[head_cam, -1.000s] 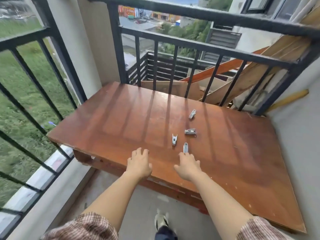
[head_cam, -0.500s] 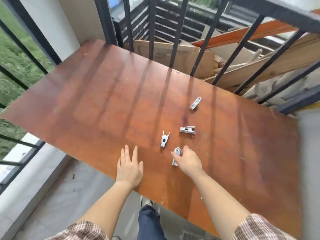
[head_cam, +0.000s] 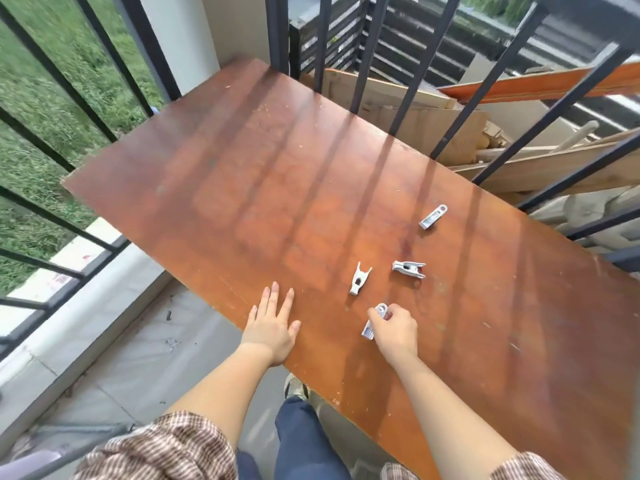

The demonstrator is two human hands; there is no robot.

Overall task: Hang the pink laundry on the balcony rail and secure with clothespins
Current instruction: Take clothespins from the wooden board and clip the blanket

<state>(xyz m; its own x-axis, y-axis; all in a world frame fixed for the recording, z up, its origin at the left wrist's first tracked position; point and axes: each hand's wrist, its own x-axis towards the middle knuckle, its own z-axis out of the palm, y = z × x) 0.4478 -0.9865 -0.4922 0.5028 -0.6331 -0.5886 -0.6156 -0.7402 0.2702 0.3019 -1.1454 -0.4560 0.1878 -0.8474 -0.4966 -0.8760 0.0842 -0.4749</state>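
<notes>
Black metal bars of the rail (head_cam: 277, 32) run down the left side and across the far side, with rough grass (head_cam: 41, 109) behind the left ones. A flat, glossy red-brown board (head_cam: 277, 185), scuffed and flecked with pale specks, lies slantwise across a grey concrete floor (head_cam: 121, 358). Our left hand (head_cam: 272, 332) rests palm down near the board's near edge, fingers straight and slightly spread, holding nothing.

Four small grey pins sit on the right half of the board, nothing lying between them. The forked pin (head_cam: 360, 278) lies flat, its long axis running near to far, its two prongs pointing away toward the rail. Our right hand (head_cam: 394, 330) pinches the held pin (head_cam: 374, 322) between thumb and fingertips. Its ringed end points away from us and its ribbed end points back. We cannot tell whether it has left the wood. The cross pin (head_cam: 408, 269) lies left to right, prongs to the right. The far pin (head_cam: 433, 216) lies diagonally, its rounded end toward the bars. Beyond the bars at the right, pale raw planks (head_cam: 554, 168) are stacked.
</notes>
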